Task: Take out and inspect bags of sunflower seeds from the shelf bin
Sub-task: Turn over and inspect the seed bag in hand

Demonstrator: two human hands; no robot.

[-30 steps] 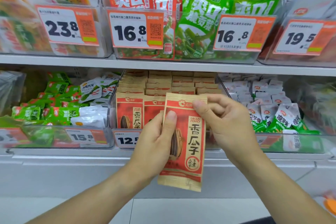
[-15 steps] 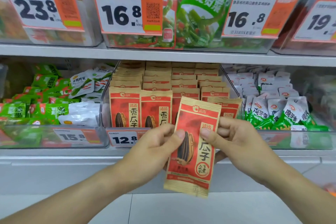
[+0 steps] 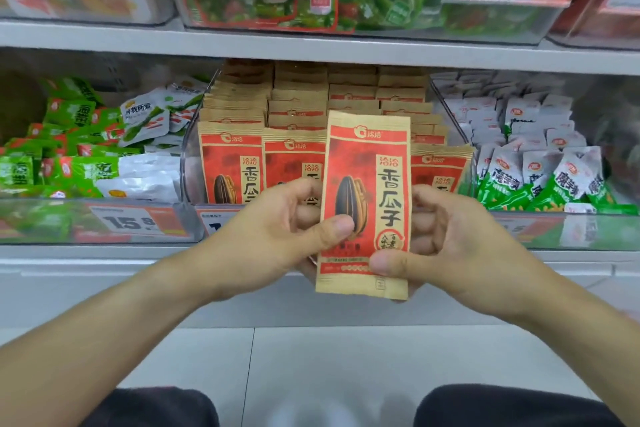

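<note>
A red and tan bag of sunflower seeds (image 3: 367,184) stands upright in front of the shelf, its printed face toward me. My left hand (image 3: 277,236) pinches its left edge, thumb on the seed picture. My right hand (image 3: 446,246) grips the lower right corner, thumb across the bottom of the front. Behind the bag is the clear shelf bin (image 3: 187,166), packed with rows of the same seed bags (image 3: 232,163).
A bin of green and white snack packs (image 3: 86,163) sits to the left, another of white and green packs (image 3: 540,170) to the right. Above runs a shelf edge (image 3: 311,45) with price tags and larger bags. White floor tiles (image 3: 329,357) lie below.
The bag has been turned from a tilt to upright and brought nearer. Both thumbs slid lower on it. The view has moved closer to the shelf and dropped.
</note>
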